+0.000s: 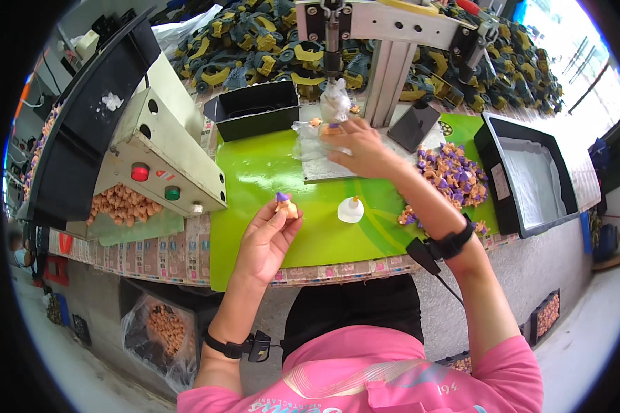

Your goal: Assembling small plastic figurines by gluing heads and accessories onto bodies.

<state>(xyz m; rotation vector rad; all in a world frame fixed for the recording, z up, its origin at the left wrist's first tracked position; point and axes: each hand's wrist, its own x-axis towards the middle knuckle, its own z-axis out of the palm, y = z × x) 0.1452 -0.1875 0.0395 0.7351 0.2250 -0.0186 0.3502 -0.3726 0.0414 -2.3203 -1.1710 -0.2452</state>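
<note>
My left hand point(266, 237) is closed around a small peach toy figure with a purple pointed top point(284, 206), held upright between thumb and fingers above the green mat point(255, 175). My right hand point(362, 146) reaches under a bench press point(332, 41), its fingers stretched and apart. Its fingertips are beside a peach and purple piece point(333, 128) below the plastic-wrapped press head point(335, 100); whether they grip it cannot be seen. A white squeeze bottle with a yellowish tip point(350, 210) stands on the mat between my hands.
Peach and purple figures point(455, 175) lie heaped under my right forearm. Black trays stand at the right point(496, 175) and back left point(255, 127). A dark phone-like slab point(415, 126) leans by the press post. A machine with red and green buttons point(165, 155) fills the left side.
</note>
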